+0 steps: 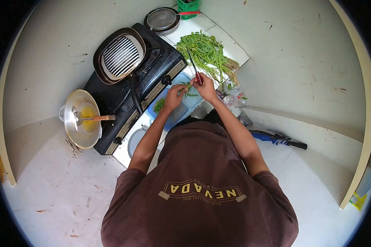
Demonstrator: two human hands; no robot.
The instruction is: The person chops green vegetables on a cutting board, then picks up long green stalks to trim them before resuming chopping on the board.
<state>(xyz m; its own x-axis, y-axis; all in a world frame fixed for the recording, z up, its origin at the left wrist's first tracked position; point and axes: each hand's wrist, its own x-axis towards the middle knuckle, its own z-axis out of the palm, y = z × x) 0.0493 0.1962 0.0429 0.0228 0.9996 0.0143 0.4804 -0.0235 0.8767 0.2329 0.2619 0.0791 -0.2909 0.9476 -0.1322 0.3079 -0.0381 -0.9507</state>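
Note:
My right hand (pixel 205 87) is closed around the dark red handle of a knife (pixel 193 60), whose blade points up and away. Close beside it, my left hand (pixel 176 97) pinches a small piece of green vegetable stem (pixel 188 86). Both hands are above a blue plastic container (pixel 181 116). Inside the container lie a heap of chopped greens (pixel 159 105) on the left and a few loose leaves (pixel 191 94) near the hands. Past the knife, a large pile of leafy greens (pixel 202 48) with roots rests on white tiles.
A black gas stove (pixel 152 61) stands at the left, holding a grill pan (pixel 123 55) and a metal wok (pixel 81 133) with a wooden-handled spatula (pixel 101 118). Farther back are a strainer (pixel 161 19) and a green basket (pixel 188 7). Plastic bags (pixel 235 98) lie at the right.

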